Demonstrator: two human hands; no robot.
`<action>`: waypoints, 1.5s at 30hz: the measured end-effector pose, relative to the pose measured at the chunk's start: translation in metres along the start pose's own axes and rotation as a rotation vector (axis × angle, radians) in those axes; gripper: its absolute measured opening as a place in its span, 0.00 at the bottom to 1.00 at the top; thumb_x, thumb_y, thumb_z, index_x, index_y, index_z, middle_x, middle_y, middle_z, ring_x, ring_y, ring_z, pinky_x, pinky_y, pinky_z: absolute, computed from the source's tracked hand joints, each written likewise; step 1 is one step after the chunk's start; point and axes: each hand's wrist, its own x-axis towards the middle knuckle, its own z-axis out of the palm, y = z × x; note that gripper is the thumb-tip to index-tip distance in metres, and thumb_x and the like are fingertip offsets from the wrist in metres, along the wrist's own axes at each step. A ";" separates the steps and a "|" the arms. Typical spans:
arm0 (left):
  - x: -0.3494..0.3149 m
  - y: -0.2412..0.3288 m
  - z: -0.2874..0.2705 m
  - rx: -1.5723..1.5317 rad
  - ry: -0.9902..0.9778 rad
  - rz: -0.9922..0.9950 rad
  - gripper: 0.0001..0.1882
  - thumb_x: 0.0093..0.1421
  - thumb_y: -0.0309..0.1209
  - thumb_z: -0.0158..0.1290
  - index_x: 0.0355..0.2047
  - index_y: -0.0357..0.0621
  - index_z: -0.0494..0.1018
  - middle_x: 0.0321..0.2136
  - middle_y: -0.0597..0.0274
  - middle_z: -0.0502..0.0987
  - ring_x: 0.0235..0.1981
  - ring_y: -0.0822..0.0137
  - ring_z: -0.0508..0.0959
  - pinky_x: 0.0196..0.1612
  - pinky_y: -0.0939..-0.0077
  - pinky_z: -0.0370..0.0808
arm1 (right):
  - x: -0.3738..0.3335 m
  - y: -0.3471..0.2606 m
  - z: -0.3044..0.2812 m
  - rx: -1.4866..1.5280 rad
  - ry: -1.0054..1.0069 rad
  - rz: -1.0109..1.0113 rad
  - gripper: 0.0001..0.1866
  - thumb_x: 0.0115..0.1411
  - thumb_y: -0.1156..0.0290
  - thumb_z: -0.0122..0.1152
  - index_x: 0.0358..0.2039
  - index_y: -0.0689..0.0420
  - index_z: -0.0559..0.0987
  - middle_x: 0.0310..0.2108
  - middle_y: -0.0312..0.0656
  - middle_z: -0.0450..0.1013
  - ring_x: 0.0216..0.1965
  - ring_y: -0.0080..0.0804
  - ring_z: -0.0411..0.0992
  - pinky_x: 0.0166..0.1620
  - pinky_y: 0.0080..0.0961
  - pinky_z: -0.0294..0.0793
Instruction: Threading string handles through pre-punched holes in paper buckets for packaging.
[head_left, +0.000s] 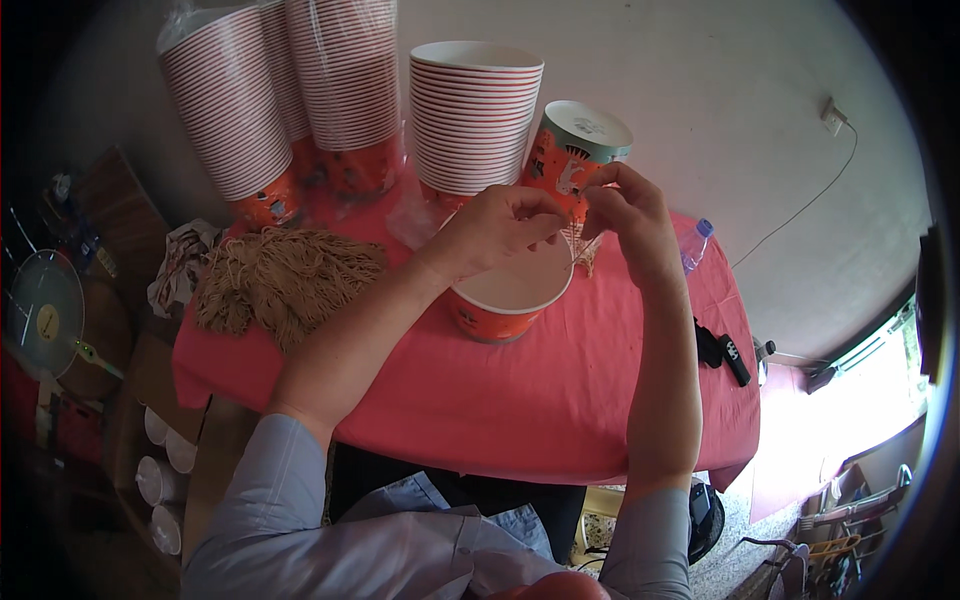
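Pinching thin tan cord (pixel 573 241), left hand (pixel 502 232) and right hand (pixel 637 222), nearly closed, hover over a round, white-lined orange paper bucket (pixel 497 325).

Here's the counter (pixel 560 400), draped in pinkish-red cloth, and it's a busy one! Just under the left grip (pixel 500 228), left of the right grip (pixel 635 222), stands an open orange tub (pixel 495 326), mouth up. Out left of the left grip, a heap of tan string (pixel 290 275) sprawls over the cloth. Beyond that grip rises a tall stack of nested tubs (pixel 475 125); farther left, plastic-wrapped stacks (pixel 230 115). Just beyond the right grip, an upside-down tub (pixel 548 160), green band uppermost. Right of it, a blue-capped clear bottle (pixel 694 248), and nearer the person, a black object (pixel 737 362).
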 end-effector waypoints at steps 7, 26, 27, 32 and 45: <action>-0.001 0.000 -0.002 -0.026 0.013 0.011 0.12 0.67 0.33 0.57 0.41 0.36 0.83 0.31 0.65 0.83 0.34 0.76 0.81 0.42 0.78 0.78 | 0.003 0.003 0.000 0.040 0.017 -0.036 0.06 0.66 0.73 0.60 0.37 0.62 0.79 0.24 0.38 0.76 0.26 0.23 0.75 0.33 0.24 0.74; -0.001 0.001 0.003 0.094 0.117 0.211 0.15 0.71 0.31 0.58 0.55 0.38 0.80 0.39 0.69 0.84 0.38 0.77 0.79 0.45 0.77 0.78 | 0.003 0.004 0.003 0.000 -0.021 -0.029 0.06 0.64 0.74 0.61 0.37 0.63 0.81 0.28 0.38 0.79 0.31 0.24 0.78 0.38 0.25 0.78; -0.002 0.002 0.003 0.091 0.118 0.213 0.15 0.71 0.31 0.58 0.55 0.38 0.80 0.39 0.69 0.84 0.38 0.77 0.79 0.45 0.77 0.78 | 0.002 0.000 0.006 0.001 -0.030 -0.032 0.05 0.64 0.75 0.61 0.36 0.63 0.81 0.28 0.38 0.79 0.31 0.23 0.78 0.38 0.24 0.78; 0.001 -0.003 0.004 0.108 0.113 0.193 0.12 0.71 0.32 0.60 0.49 0.40 0.84 0.37 0.69 0.85 0.38 0.79 0.79 0.45 0.78 0.77 | -0.001 -0.003 0.010 -0.016 -0.053 -0.028 0.04 0.64 0.76 0.62 0.36 0.63 0.81 0.29 0.37 0.79 0.30 0.23 0.78 0.37 0.23 0.78; -0.005 -0.002 0.007 0.180 0.115 0.170 0.14 0.66 0.36 0.60 0.47 0.42 0.84 0.32 0.60 0.85 0.34 0.72 0.82 0.40 0.74 0.79 | -0.004 -0.004 0.007 -0.028 -0.022 -0.077 0.05 0.64 0.77 0.61 0.36 0.65 0.80 0.29 0.37 0.78 0.30 0.23 0.77 0.37 0.24 0.77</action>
